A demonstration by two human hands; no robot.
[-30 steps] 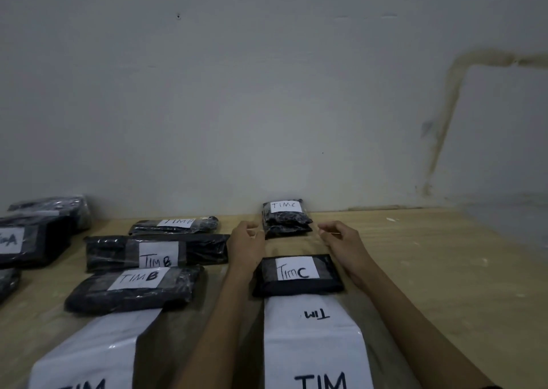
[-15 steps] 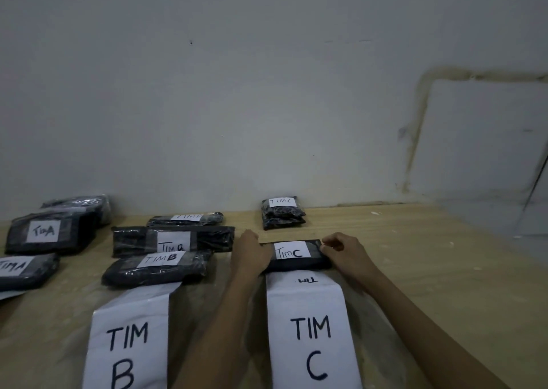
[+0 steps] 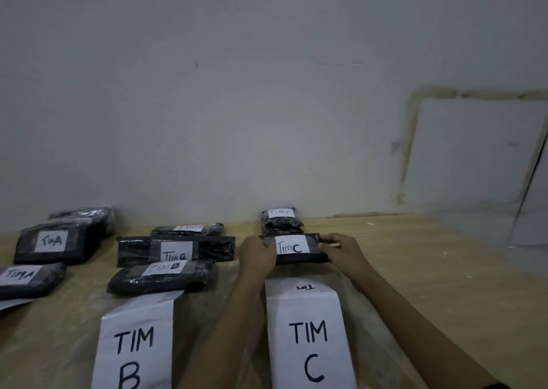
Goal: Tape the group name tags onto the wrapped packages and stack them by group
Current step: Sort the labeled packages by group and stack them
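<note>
- Package tagged Tim C [image 3: 296, 251] sits lower centre of the frame, held at both short ends; I cannot tell whether it touches the table [image 3: 430, 273].
- Left hand [image 3: 256, 255] curls round its left end, and right hand [image 3: 341, 251] pinches its right end.
- Just above it in the frame, by the wall, lies a second Tim C package [image 3: 281, 221].
- Below it lies the TIM C sheet [image 3: 308, 344], with the TIM B sheet [image 3: 135, 350] at lower left.
- Left of centre are three Tim B packages [image 3: 161, 276]; at the far left are Tim A packages [image 3: 53, 243].
</note>
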